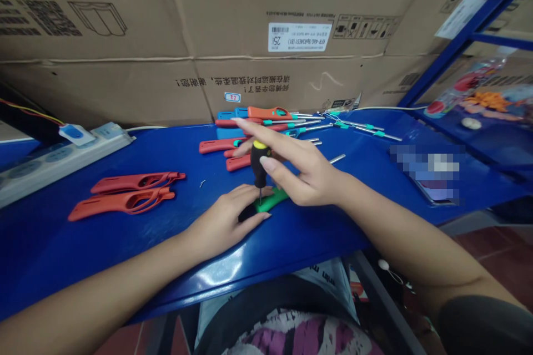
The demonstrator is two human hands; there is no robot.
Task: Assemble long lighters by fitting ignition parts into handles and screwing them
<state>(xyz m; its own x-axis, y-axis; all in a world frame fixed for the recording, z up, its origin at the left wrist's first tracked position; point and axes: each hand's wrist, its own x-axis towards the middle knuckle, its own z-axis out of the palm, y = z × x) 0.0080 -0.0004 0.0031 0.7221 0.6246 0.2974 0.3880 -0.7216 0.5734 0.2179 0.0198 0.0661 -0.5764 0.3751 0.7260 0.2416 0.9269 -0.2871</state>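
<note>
My right hand (pixel 306 169) is closed on a short black and yellow screwdriver (pixel 259 165), which stands upright with its tip down on a green lighter body (pixel 270 201). The green piece lies on the blue table (pixel 166 249) near its front edge. My left hand (pixel 227 219) grips the left end of the green piece between thumb and fingers, beside the screwdriver's tip. Behind my hands is a pile of lighters in red, blue and orange, among them an orange one (pixel 266 113), with metal rods pointing right.
Two red-orange shells (pixel 125 202) and tiny screws (pixel 202 183) lie left. A power strip (pixel 62 158) is at the back left. A phone (pixel 428 175) and a blue rack (pixel 441 50) with a bottle (pixel 468 86) are right. Cardboard (pixel 145 89) stands behind.
</note>
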